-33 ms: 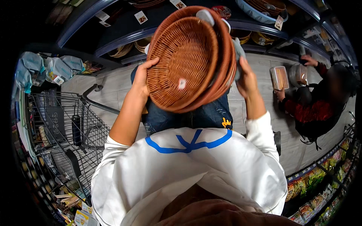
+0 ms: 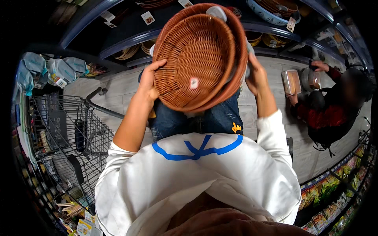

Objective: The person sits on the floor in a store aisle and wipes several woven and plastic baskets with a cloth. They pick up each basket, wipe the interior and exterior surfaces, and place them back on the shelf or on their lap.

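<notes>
The stack of wicker baskets (image 2: 204, 67) is held up between the two hands, above the person's jeans (image 2: 222, 114). The left hand (image 2: 148, 82) grips the left rim, with its thumb over the edge and the other fingers below. The right hand (image 2: 258, 76) holds the right side, its thumb pointing upward along a pale handle piece (image 2: 248, 61); its other fingers are partly hidden, so I cannot tell how firmly they press.

Compared with the earlier picture, the stack is turned more openly toward the viewer, and fewer rims show near the right hand. The right hand has also moved slightly inward.

The front basket (image 2: 191, 59) is oval, brown and closely woven, with a small white sticker (image 2: 194, 83) inside. It sits tilted within a larger, redder basket (image 2: 238, 84).

Ahead of the hands is a dark shelf (image 2: 134, 44). To the left of the left hand stands a wire cart (image 2: 59, 126); well to the right of the right hand, another person (image 2: 327, 118) holds a clear container (image 2: 291, 81).
</notes>
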The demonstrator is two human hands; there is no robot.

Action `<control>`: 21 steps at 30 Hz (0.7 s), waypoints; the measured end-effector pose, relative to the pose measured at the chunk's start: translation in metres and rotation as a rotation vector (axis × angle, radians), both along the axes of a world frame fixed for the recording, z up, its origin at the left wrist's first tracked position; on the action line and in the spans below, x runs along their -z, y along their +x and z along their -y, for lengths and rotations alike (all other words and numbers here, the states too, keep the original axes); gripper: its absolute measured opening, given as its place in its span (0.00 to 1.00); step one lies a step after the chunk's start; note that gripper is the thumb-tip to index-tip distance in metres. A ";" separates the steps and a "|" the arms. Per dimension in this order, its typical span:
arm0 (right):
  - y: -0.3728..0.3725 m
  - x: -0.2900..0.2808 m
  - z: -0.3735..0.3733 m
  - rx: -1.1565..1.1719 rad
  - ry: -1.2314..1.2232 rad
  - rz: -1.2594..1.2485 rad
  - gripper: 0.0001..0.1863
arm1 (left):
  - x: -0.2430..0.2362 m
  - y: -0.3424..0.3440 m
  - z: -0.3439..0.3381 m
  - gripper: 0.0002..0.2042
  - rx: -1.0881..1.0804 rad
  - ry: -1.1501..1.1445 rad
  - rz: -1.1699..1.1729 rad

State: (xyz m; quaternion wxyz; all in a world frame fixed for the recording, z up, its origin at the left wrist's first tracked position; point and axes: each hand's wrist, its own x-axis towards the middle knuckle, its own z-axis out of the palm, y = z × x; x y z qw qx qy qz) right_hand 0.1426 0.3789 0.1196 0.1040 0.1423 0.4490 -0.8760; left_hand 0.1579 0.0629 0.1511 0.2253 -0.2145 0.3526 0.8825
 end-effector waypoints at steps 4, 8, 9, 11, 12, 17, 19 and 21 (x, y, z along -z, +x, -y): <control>-0.063 0.040 0.000 -0.107 -0.020 0.026 0.18 | -0.047 0.024 -0.013 0.25 0.051 -0.404 -0.121; -0.076 0.059 0.017 -0.164 -0.083 0.019 0.15 | -0.042 0.041 -0.006 0.34 0.100 -0.608 -0.084; -0.071 0.043 0.027 -0.179 -0.131 0.029 0.15 | -0.038 0.046 -0.004 0.33 0.110 -0.618 -0.062; -0.053 0.004 0.037 -0.226 0.079 0.006 0.17 | -0.032 0.055 0.003 0.32 0.147 -0.631 -0.025; -0.056 0.002 0.041 -0.233 0.108 0.011 0.17 | -0.026 0.060 0.010 0.34 0.193 -0.623 -0.012; -0.064 -0.002 0.049 -0.315 0.275 -0.090 0.20 | -0.014 0.077 0.012 0.39 0.012 -0.735 -0.108; -0.069 0.012 0.052 -0.349 0.187 -0.171 0.21 | -0.011 0.061 0.029 0.42 -0.226 -0.859 -0.189; -0.069 0.019 0.057 -0.353 0.174 -0.207 0.21 | -0.012 0.033 0.073 0.42 -0.440 -1.055 -0.362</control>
